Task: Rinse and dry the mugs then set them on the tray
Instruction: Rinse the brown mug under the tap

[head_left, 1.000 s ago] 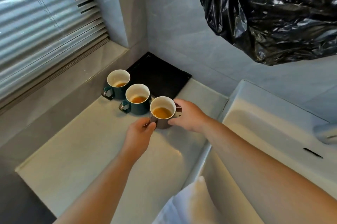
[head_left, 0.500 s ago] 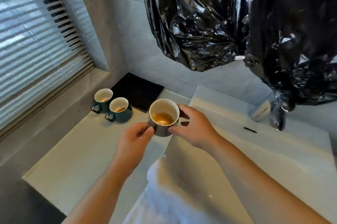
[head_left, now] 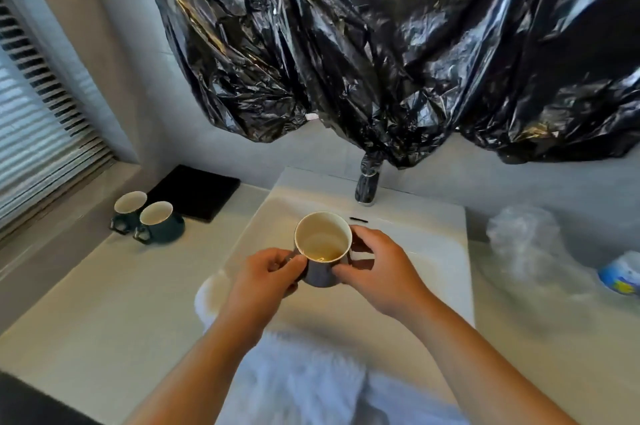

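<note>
A dark mug (head_left: pixel 322 253) with a white inside is held above the sink (head_left: pixel 420 251), in front of the faucet (head_left: pixel 367 187), which is wrapped in black plastic. The mug is gripped from both sides. The left hand (head_left: pixel 266 277) is curled round its left side, with the thumb and forefinger closed just under the rim. The right hand (head_left: pixel 381 272) is wrapped round its right side, with the thumb low on the wall. A little amber liquid is seen in the bottom of the mug. The handle is hidden by the hands.

On the desk (head_left: pixel 104 303), left of the sink and toward the back-left corner, a teal mug (head_left: pixel 129 210) and a second teal mug (head_left: pixel 160 224) are stood upright side by side, handles turned toward the front edge. A black tray (head_left: pixel 194 192) is laid just behind them, against the back wall.

A white towel (head_left: pixel 304 379) is draped at the front edge, below the forearms. Right of the sink, a crumpled clear plastic bag (head_left: pixel 526 241) is seen on the desk, with a blurred blue and yellow item (head_left: pixel 621 277) beside it. Black plastic sheeting (head_left: pixel 381 44) is hung on the wall above the sink.
</note>
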The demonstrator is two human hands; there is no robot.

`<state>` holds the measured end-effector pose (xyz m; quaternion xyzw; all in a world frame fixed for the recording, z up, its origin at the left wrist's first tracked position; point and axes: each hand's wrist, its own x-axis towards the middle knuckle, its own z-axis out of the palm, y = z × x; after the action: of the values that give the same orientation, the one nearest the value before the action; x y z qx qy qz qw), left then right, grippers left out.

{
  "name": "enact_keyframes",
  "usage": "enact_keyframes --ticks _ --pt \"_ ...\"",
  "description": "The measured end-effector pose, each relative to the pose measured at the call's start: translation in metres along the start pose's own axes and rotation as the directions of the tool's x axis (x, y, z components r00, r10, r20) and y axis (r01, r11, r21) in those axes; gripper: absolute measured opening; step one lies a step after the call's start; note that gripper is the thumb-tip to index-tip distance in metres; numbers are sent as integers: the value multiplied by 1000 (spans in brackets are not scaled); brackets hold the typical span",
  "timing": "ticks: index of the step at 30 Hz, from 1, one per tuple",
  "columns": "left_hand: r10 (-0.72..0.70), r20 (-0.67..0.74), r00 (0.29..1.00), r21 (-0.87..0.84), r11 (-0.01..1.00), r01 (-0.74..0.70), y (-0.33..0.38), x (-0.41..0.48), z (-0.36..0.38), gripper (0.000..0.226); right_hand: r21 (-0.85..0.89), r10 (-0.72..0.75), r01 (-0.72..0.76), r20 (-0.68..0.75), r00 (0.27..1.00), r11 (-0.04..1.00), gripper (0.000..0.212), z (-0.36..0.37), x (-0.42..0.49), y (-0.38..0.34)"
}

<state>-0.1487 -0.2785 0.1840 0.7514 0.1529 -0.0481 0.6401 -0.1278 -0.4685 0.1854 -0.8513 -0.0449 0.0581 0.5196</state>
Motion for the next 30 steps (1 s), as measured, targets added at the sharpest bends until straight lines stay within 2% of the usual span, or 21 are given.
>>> enact_keyframes --ticks 7,9,13,15,17,20,24,30 --pt "-26 79 997 -170 985 39 -2 -6 46 19 -23 31 -32 -37 999 999 45 -35 -30 26" --pt "-37 92 995 -197 979 55 -5 5 53 18 -89 46 -48 -27 999 995 45 -43 -25 32" --pt "-58 123 991 -145 986 76 -13 34 58 19 -253 -5 -28 -128 992 967 49 -67 18 21" --pt "-70 128 989 -89 993 82 -19 51 62 15 -400 -107 44 -137 985 915 48 -78 54 5" --pt "-87 130 988 -63 993 96 -23 68 67 12 -543 -180 113 -72 981 832 47 -83 90 -8" --pt "-101 148 984 -52 993 110 -25 87 75 10 -691 -153 153 62 986 707 34 -81 133 -13" --pt "-92 186 978 -91 990 111 -27 105 79 8 -755 -166 167 78 983 634 12 -76 155 -6" --pt "-99 190 977 -105 987 121 -33 122 78 8 -812 -238 199 77 968 548 9 -73 162 -1"
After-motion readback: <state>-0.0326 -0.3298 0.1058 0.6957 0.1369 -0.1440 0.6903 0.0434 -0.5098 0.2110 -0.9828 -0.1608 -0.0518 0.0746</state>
